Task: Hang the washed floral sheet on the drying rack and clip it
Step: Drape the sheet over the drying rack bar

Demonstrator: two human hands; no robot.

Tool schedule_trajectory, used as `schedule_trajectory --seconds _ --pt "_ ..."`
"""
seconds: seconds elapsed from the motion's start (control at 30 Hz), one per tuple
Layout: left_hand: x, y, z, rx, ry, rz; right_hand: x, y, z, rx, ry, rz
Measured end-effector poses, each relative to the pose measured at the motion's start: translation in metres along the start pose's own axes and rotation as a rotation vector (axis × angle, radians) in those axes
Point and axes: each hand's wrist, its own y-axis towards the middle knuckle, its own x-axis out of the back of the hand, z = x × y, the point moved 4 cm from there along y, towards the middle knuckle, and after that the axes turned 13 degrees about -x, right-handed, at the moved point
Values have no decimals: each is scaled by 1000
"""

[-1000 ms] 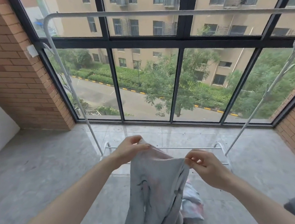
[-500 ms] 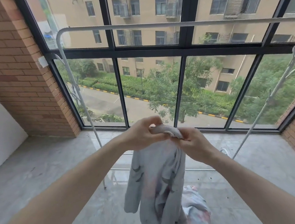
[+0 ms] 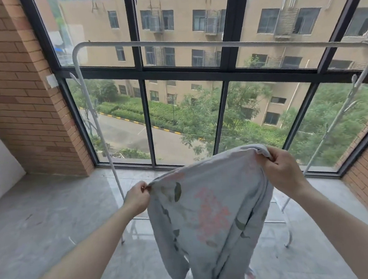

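Since the earlier frames the two hands, then close together at a bunched top edge, have drawn apart, and the floral sheet (image 3: 206, 206) is now spread between them and held higher. No brand, label or writing can be read on any item. The left hand (image 3: 137, 199) reaches forward on an extended forearm, thumb and fingers pinched tight on the sheet's left corner. The right hand (image 3: 283, 170) sits higher and further right, fingers curled and clamped on the gathered right corner. The sheet, pale grey with pink blooms and green leaves, hangs in front of the person, not yet on the drying rack (image 3: 192, 45). The rack's white top rail runs behind and above the sheet. Beyond it stand the black-framed window (image 3: 147, 129) and a brick wall (image 3: 19, 98)
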Motion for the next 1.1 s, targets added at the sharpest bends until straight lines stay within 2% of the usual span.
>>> schedule_trajectory --seconds 0.1,0.2,0.3,0.37,0.4,0.5,0.6,0.7,0.77,0.87,0.97,1.1 --pt "58 16 -53 -156 -112 -216 16 4 -54 -188 -161 -77" --pt "85 9 -125 -419 -158 -217 3 -7 -70 -291 -252 39" --pt "78 -7 -186 -614 -177 -71 -37 -20 -35 -138 -257 276" --pt "63 -17 -216 -719 -159 30 -63 -30 -3 -16 -236 357" --pt "56 -22 -228 -772 -128 62 -72 -31 7 27 -205 356" --pt "42 -32 -242 -871 -21 76 -78 -24 22 83 -36 174" --pt "37 -27 -212 -759 50 148 -72 -24 29 58 103 134" --pt "13 -25 -158 -574 359 334 -70 -30 39 21 187 172" --pt "-9 -29 -118 -423 440 393 -73 -34 43 33 190 179" --pt "-27 -38 -63 -219 335 389 -67 -36 39 29 208 154" --pt "-22 -44 -15 -119 317 355 -47 -29 28 14 207 60" --pt "13 -31 18 1 143 210 -21 -15 3 -41 120 -19"
